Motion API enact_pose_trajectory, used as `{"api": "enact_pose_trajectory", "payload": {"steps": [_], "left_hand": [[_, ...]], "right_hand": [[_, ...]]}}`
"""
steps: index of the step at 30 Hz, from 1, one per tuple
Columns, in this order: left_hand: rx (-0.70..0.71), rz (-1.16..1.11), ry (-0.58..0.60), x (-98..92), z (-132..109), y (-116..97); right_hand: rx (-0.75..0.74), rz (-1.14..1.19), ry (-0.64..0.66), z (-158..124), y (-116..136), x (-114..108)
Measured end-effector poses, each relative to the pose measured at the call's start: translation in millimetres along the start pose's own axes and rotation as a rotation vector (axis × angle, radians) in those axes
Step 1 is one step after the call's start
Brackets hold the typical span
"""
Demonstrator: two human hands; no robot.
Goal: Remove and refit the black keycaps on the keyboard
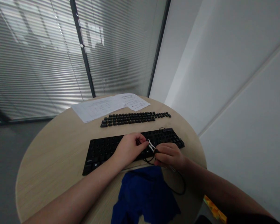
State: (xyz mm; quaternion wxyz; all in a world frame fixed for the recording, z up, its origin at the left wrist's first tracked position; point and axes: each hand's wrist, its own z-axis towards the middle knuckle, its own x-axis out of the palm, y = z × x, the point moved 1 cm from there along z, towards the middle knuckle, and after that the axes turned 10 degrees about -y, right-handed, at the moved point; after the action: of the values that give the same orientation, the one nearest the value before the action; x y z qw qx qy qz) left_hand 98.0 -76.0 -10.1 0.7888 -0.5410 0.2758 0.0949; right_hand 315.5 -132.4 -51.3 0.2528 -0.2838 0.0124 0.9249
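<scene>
A black keyboard (102,149) with most keycaps removed lies across the round wooden table (58,152). My left hand (128,148) rests on its middle, fingers curled in a pinch around a small white tool (151,145). My right hand (169,155) is closed beside it at the keyboard's front edge, pinching something small and dark next to the black cable (179,186). The two hands nearly touch at the fingertips. Rows of loose black keycaps (135,118) are laid out on the table behind the keyboard.
A blue cloth (144,196) lies on the table's near edge below my hands. Two printed paper sheets (105,107) lie at the far side. Blinds on glass partitions stand behind the table, and a white wall is on the right.
</scene>
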Motion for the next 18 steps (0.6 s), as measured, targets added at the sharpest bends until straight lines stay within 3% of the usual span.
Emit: {"api": "enact_pose_trajectory", "payload": {"steps": [6, 12, 18], "left_hand": [[-0.036, 0.028, -0.011, 1.3, 0, -3], [-0.065, -0.098, -0.106, -11.8, 5, 2], [-0.076, -0.274, 0.027, -10.1, 5, 5]], "right_hand": [[0.014, 0.006, -0.04, 8, 1, -1], [0.121, -0.098, -0.137, 11, -8, -10], [0.287, -0.339, -0.145, 4, -20, -19]]}}
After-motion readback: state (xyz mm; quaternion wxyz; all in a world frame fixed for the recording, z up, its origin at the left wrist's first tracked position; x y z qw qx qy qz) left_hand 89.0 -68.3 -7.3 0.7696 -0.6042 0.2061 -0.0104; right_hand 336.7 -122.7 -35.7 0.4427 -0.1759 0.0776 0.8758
